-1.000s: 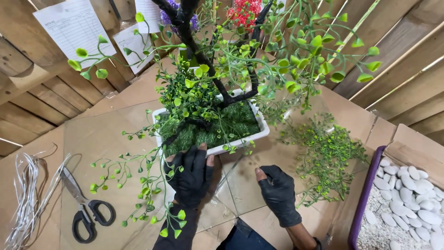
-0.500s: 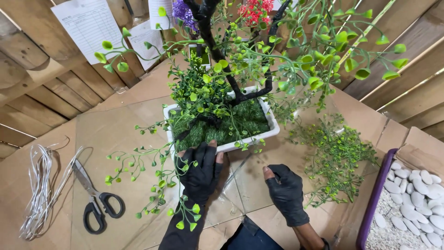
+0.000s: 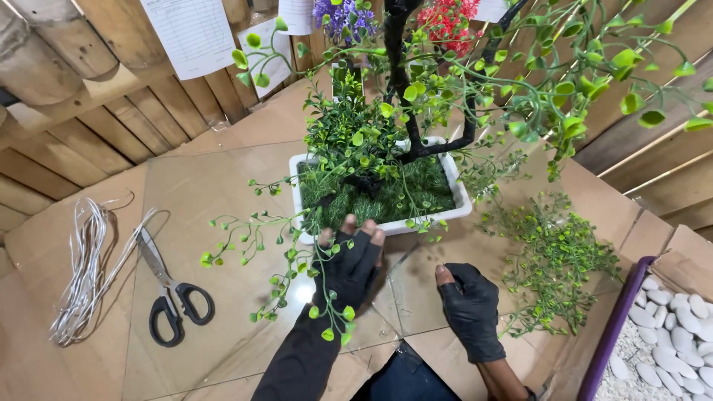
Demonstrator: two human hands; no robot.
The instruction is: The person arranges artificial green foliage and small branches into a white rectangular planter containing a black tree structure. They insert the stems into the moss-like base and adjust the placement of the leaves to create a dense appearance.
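Observation:
An artificial tree with a black trunk and green leafy branches stands in a white rectangular pot filled with fake grass. My left hand, in a black fingerless glove, rests its fingertips on the pot's near rim, holding nothing. My right hand, also gloved, lies on the table a little right of the pot with fingers loosely curled and nothing in it. Drooping leafy sprigs hang over my left forearm.
Black-handled scissors and a bundle of white wire lie at the left. Loose green sprigs are piled at the right. A purple-rimmed tray of white pebbles sits at the far right. Wooden slat walls with pinned papers stand behind.
The view has shifted so everything sits further right. My left hand has slid up to the pot's near rim. My right hand has stayed on the table.

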